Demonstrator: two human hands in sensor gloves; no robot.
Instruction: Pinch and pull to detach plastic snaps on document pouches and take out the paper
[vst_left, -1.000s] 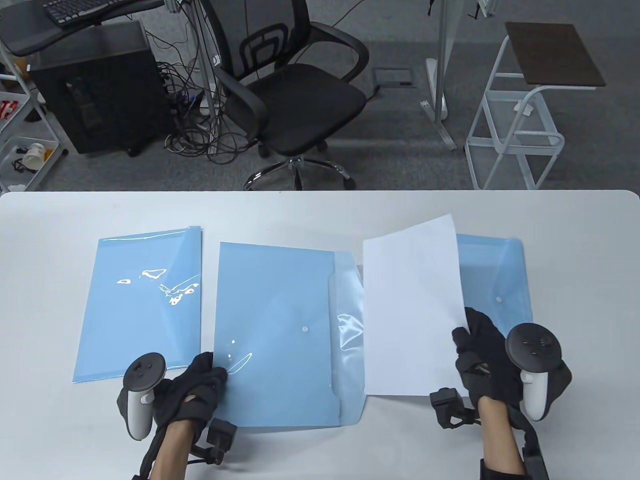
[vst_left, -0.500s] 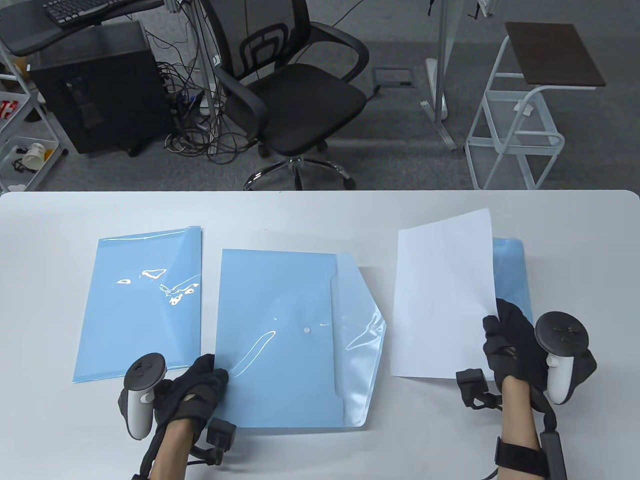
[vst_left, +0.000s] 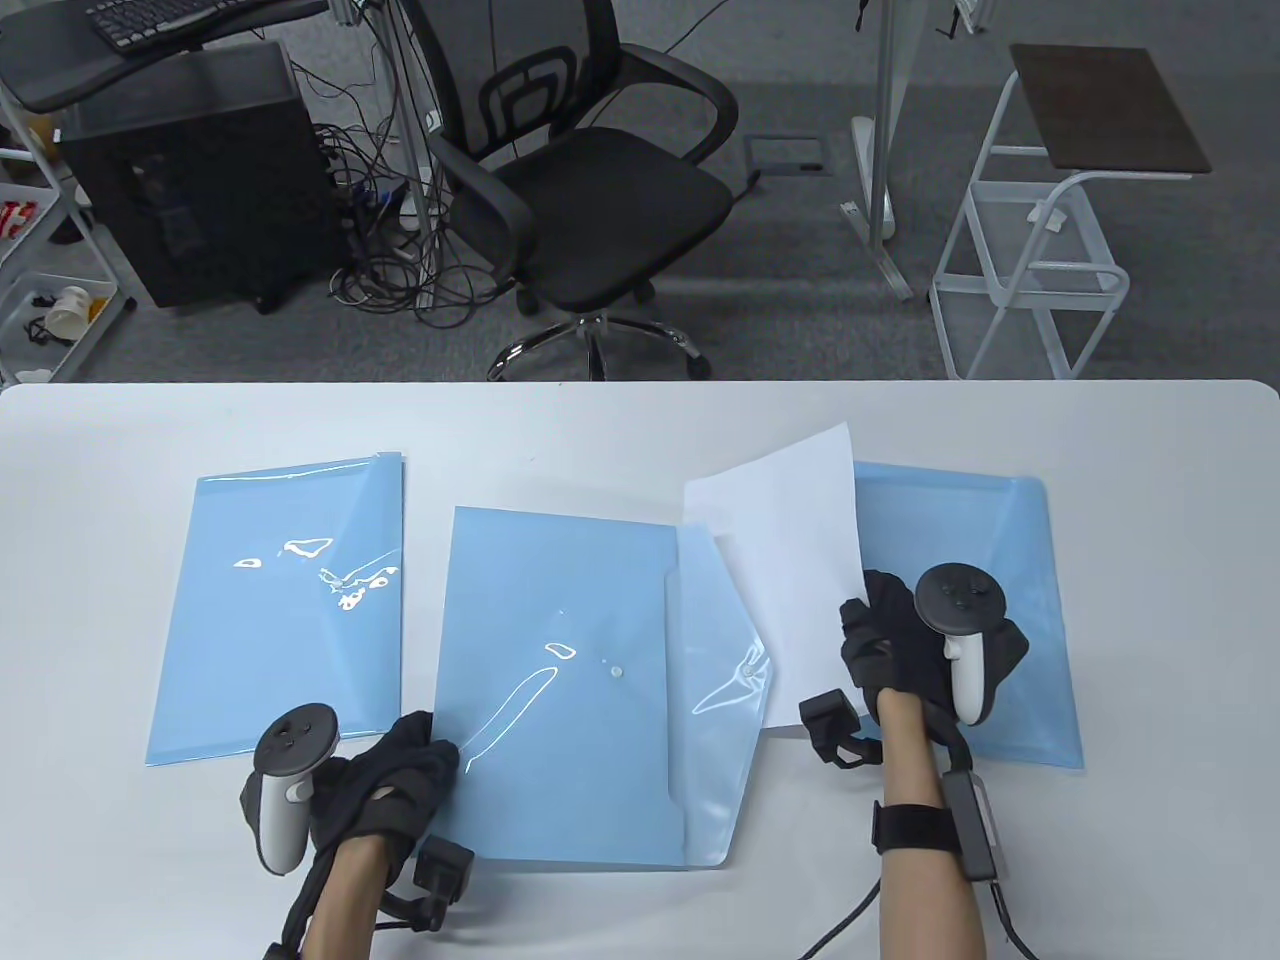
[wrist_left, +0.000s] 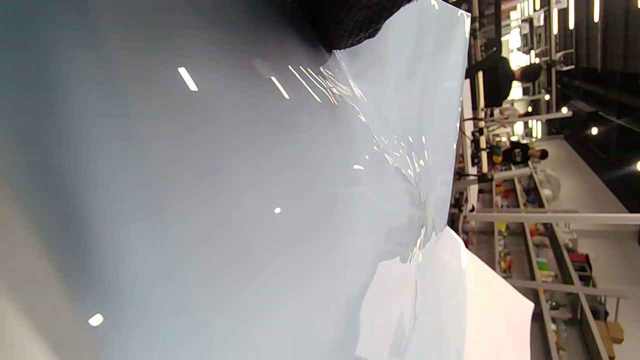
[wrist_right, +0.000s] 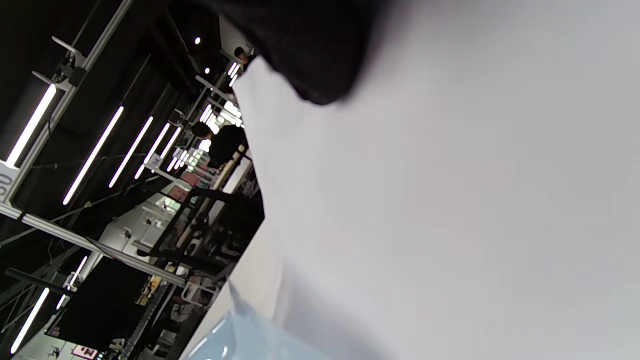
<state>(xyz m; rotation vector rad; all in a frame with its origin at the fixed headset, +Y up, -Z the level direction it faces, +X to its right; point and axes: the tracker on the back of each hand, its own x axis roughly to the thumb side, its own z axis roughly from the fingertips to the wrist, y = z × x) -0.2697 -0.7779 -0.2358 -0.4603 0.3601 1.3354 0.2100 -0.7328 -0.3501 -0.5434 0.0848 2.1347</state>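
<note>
Left hand (vst_left: 385, 785) low near the table edge, fingers curled, thumb on top pinching the pouch (vst_left: 560, 690) corner; right hand (vst_left: 900, 645) further forward, wrist raised, fingers pinching the paper (vst_left: 785, 560) edge just left of it.

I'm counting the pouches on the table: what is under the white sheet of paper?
Under the white sheet lie the middle pouch's open flap and the left edge of the right pouch. Whatever else it covers is hidden. The right hand pinches the sheet.
</note>
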